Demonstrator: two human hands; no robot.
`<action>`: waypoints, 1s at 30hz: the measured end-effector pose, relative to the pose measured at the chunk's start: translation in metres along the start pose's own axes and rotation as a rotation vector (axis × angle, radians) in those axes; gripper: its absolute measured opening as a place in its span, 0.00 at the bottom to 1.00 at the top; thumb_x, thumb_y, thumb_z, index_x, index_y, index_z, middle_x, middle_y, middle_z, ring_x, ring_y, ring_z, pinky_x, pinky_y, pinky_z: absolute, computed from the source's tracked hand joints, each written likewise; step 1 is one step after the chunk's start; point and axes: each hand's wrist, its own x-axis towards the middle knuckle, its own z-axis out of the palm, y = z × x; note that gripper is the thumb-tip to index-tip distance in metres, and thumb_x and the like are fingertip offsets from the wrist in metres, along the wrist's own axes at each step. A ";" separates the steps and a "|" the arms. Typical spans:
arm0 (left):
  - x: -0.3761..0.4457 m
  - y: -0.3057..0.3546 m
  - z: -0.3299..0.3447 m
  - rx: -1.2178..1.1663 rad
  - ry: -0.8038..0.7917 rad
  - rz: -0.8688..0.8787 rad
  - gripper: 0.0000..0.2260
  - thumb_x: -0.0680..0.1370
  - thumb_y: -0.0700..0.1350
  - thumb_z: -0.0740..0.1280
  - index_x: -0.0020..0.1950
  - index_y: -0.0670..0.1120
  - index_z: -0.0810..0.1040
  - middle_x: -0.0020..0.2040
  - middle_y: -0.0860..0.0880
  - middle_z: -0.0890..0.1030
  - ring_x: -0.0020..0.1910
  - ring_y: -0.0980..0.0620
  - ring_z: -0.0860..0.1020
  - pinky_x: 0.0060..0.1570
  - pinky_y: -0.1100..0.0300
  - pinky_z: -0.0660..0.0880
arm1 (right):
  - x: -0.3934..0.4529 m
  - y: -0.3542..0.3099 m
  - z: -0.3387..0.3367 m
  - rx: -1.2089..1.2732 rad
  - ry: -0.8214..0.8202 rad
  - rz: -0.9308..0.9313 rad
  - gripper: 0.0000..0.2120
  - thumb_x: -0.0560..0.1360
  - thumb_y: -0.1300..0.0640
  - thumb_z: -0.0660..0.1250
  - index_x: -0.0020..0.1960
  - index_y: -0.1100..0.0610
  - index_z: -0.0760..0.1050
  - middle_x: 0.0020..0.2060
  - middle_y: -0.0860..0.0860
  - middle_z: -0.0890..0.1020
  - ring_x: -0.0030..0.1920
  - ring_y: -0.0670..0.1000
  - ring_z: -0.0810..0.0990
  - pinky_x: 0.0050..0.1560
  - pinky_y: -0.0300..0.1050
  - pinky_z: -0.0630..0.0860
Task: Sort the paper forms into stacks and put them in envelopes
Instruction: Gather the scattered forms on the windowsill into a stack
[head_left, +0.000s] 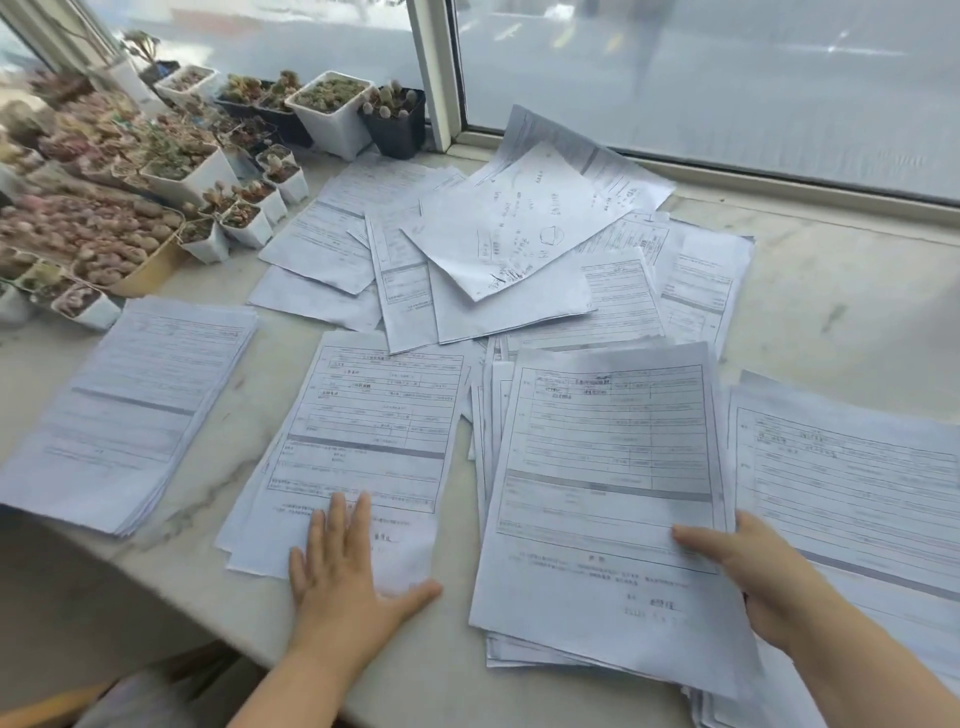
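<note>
The left hand (345, 571) is pressing flat, fingers straight, on the middle stack (358, 447); the right hand (748, 577), thumb pinching, is gripping the top form (608, 467). Keep edges squared when laying it down.

Forms (608, 457) carry printed tables and small text, all too blurred to read. Loose top sheet (511, 223) has handwritten scribbles and a drawn circle, also illegible. No brands or numbers legible anywhere.
</note>
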 end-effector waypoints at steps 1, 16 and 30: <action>-0.001 -0.006 0.001 -0.040 0.000 -0.040 0.61 0.53 0.85 0.42 0.77 0.51 0.37 0.78 0.51 0.38 0.77 0.49 0.39 0.73 0.47 0.40 | -0.001 0.001 0.001 0.007 0.000 0.001 0.10 0.76 0.66 0.68 0.57 0.61 0.78 0.46 0.57 0.86 0.49 0.61 0.85 0.54 0.59 0.79; -0.012 0.006 -0.046 -0.473 0.491 0.338 0.22 0.70 0.36 0.58 0.63 0.43 0.78 0.57 0.51 0.79 0.57 0.54 0.76 0.59 0.73 0.66 | -0.010 0.006 0.027 0.092 -0.068 0.012 0.11 0.77 0.69 0.64 0.58 0.62 0.78 0.47 0.59 0.86 0.46 0.61 0.85 0.45 0.54 0.80; -0.039 0.097 -0.010 -0.682 -0.052 0.395 0.33 0.70 0.78 0.46 0.70 0.65 0.60 0.73 0.67 0.55 0.73 0.70 0.50 0.71 0.70 0.47 | 0.003 0.008 0.019 0.214 -0.098 0.070 0.15 0.76 0.61 0.68 0.62 0.61 0.77 0.49 0.56 0.86 0.51 0.57 0.84 0.56 0.55 0.78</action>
